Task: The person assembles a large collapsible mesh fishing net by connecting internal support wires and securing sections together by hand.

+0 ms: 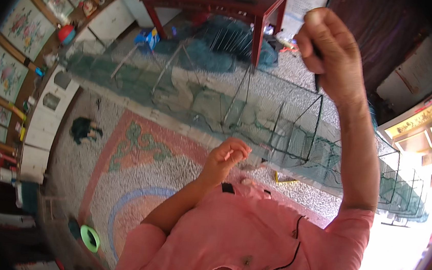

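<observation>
A long green fishing net trap (198, 102) with dark metal frames stretches across the room in front of me, from the far left to the near right. Low at its near edge, my left hand (226, 158) is closed in a pinch; what it pinches, if anything, is too small to make out. My right hand (331, 50) is raised high at the upper right, well above the trap. Its fingers are wrapped round a slim dark tool (317, 82), whose end shows below the palm; its kind is not clear.
Behind the trap stands a dark red table (260, 20) with small items on top. A heap of blue-green netting (207, 54) and a blue box (147, 39) lie near its legs. Dark cloth (85, 130) and a green basin (90, 238) rest on the left floor.
</observation>
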The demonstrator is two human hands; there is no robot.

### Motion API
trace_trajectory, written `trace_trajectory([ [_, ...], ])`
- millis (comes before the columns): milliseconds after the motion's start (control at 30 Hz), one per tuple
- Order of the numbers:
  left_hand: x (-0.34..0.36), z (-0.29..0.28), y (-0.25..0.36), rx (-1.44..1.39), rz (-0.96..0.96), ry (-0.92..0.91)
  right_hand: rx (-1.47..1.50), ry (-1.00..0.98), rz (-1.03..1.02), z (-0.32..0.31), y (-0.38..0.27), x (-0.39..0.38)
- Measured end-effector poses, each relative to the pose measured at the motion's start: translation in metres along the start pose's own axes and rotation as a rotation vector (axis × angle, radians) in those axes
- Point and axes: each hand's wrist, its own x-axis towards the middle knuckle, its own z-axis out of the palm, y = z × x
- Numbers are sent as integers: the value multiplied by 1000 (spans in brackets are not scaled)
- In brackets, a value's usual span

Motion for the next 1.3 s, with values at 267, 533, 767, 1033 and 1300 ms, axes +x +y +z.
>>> trace_trajectory([
  [267,-16,29,-5,-460,-66,390,-664,-688,-129,-37,41,-61],
  [533,-13,53,-1,-477,-39,576,-760,-894,-227,-43,117,-66],
  [767,-12,69,4,-441,-50,688,-745,-962,-242,-42,137,-63],
  [1033,-10,71,6,-429,-21,713,-558,-978,-163,-34,150,-67],
  [1300,-9,69,-1,-475,-8,696,-359,-1032,-58,-14,144,-70],
])
